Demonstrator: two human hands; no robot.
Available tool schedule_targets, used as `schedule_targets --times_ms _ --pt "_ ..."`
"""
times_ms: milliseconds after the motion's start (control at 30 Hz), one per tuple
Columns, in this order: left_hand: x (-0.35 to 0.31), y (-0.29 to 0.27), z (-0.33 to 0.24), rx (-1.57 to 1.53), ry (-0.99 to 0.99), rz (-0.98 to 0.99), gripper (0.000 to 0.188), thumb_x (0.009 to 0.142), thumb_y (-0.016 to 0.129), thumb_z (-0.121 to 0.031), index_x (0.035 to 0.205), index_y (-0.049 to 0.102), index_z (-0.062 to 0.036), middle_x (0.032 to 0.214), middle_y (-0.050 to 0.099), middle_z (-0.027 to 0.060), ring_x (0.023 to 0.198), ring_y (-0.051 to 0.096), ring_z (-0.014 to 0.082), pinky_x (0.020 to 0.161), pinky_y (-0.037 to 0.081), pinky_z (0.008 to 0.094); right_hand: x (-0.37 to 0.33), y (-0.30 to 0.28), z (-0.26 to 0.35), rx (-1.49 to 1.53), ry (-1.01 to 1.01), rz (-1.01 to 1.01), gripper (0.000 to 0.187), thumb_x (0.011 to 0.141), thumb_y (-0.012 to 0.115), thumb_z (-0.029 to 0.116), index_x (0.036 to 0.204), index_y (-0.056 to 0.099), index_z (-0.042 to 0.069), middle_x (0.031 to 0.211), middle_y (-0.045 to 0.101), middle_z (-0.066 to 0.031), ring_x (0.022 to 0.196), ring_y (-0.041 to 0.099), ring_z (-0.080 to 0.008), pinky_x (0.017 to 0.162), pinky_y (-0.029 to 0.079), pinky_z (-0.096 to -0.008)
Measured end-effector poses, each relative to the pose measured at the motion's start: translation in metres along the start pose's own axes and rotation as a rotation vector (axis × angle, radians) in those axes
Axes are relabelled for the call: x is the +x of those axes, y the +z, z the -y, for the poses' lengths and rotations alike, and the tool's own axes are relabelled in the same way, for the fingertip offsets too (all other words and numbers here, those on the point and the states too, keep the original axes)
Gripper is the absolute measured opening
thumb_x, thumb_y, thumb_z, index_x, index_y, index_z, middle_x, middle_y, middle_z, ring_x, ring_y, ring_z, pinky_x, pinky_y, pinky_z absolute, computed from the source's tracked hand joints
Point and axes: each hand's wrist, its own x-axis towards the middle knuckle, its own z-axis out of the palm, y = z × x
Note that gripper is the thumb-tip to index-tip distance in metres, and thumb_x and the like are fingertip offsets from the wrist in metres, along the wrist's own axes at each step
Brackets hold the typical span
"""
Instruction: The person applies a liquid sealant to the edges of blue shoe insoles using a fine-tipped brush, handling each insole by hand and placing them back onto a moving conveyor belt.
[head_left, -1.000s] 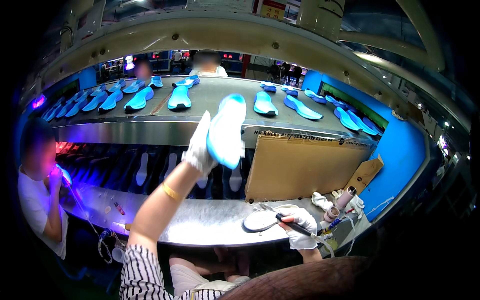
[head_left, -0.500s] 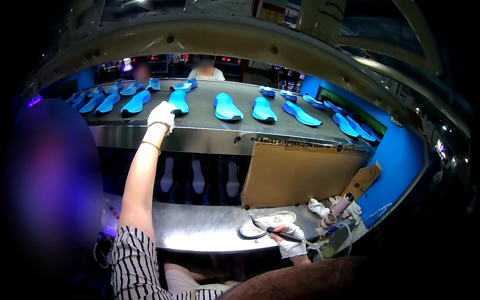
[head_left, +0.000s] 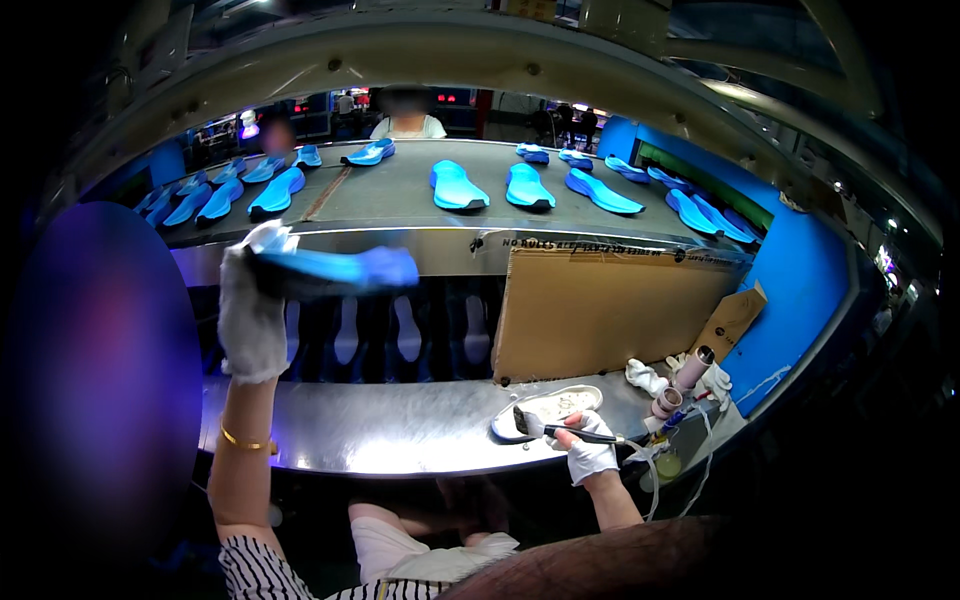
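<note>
My left hand (head_left: 255, 310), in a white glove, is closed on the heel end of a blue shoe sole (head_left: 345, 268). Motion smears the sole, which is in the air in front of the belt's metal edge. My right hand (head_left: 588, 448), in a white glove that leaves fingers bare, grips a black-handled brush (head_left: 575, 434) with a tube at its end. The brush's dark bristles lie over a white sole-shaped piece (head_left: 565, 402) on the metal ledge (head_left: 370, 430).
Several blue soles (head_left: 456, 187) rest on the dark conveyor belt (head_left: 390, 205). A cardboard sheet (head_left: 610, 310) leans against the belt's front. Right on the ledge are a pink bottle (head_left: 694, 368), a cup (head_left: 666, 402) and white gloves (head_left: 645, 377). A person (head_left: 408, 126) is beyond the belt.
My left hand has lifted a blue sole off the belt and drawn it back and leftward. The brush in my right hand has turned, its bristles now showing wide over the white piece.
</note>
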Motion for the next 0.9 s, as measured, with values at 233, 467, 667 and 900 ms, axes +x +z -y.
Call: schedule_targets --times_ms 233,467,667,900 --pt "-0.094 -0.048 0.034 -0.729 -0.788 0.349 0.052 0.096 0.035 -0.039 0.063 0.053 -0.0025 0.093 0.061 0.0227 0.076 0.060 0.0247 0.064 0.050 0.0294 -0.011 0.037 -0.009 0.171 0.069 0.172 0.024 0.074 0.066 -0.001 0.088 0.049 0.007 0.084 0.056 -0.0052 0.076 0.056 -0.0144 0.071 0.046 -0.0259" --pt "-0.226 -0.017 0.049 -1.024 -1.399 -0.020 0.095 0.075 0.028 -0.078 0.138 0.026 -0.0073 0.135 0.033 0.0279 0.122 0.034 0.0475 0.096 0.029 0.0660 -0.027 0.061 -0.007 0.006 0.060 0.311 0.020 0.075 0.066 -0.001 0.086 0.051 0.005 0.077 0.057 -0.0055 0.067 0.057 -0.0134 0.065 0.047 -0.0255" --pt "-0.241 0.011 0.048 -0.941 -1.347 -0.163 0.081 0.080 0.028 -0.072 0.132 0.037 -0.0108 0.128 0.044 0.0226 0.115 0.044 0.0444 0.096 0.035 0.0604 -0.027 0.092 -0.006 -0.131 -0.022 0.300 0.016 0.074 0.067 0.000 0.083 0.054 0.003 0.072 0.057 -0.0033 0.063 0.055 -0.0097 0.059 0.046 -0.0233" --pt "-0.255 0.037 0.082 -0.617 -1.107 -0.344 0.065 0.086 0.033 -0.064 0.120 0.048 -0.0104 0.117 0.054 0.0129 0.104 0.054 0.0275 0.092 0.045 0.0381 -0.023 0.118 -0.014 -0.340 -0.500 0.325 0.017 0.074 0.067 -0.003 0.083 0.053 0.002 0.073 0.057 -0.0028 0.064 0.055 -0.0087 0.059 0.045 -0.0223"
